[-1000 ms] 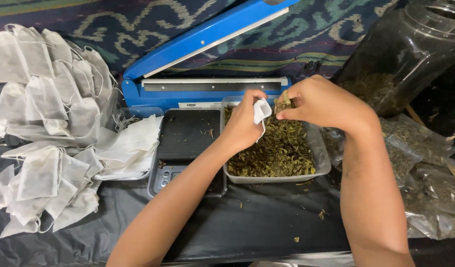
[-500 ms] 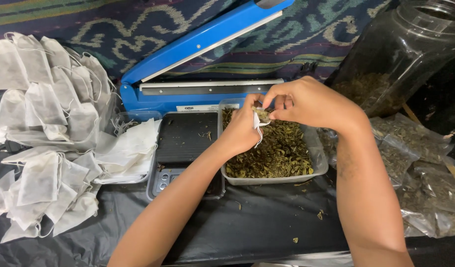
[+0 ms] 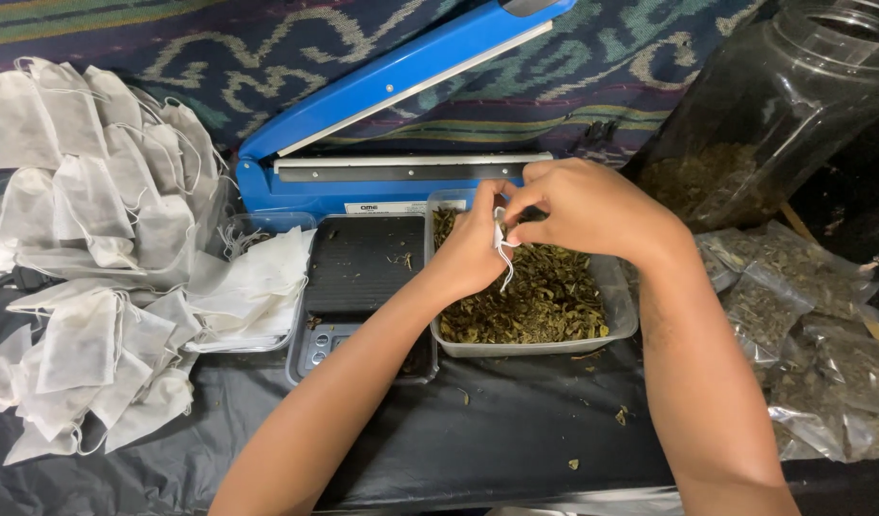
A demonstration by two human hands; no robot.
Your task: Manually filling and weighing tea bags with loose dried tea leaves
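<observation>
Small white tea bag (image 3: 499,232): pinched between both hands above the far end of the clear plastic tray (image 3: 619,304) of dried leaves (image 3: 540,296); its string is seen hanging down toward the leaves.
Left hand (image 3: 473,250): closed on the bag's near side, fingers curled.
Right hand (image 3: 578,205): closed, fingertips pressed at the bag's top edge, arriving from the right.
Key relation: the bag is met by both hands alike; neither is nearer.
Bag axis: roughly upright, mostly hidden by fingers.
Surroundings: a digital scale (image 3: 358,287) lies just left of the tray; a blue heat sealer (image 3: 391,172) stands beyond it, at the far edge; filled bags (image 3: 86,239) are heaped at the left edge.
</observation>
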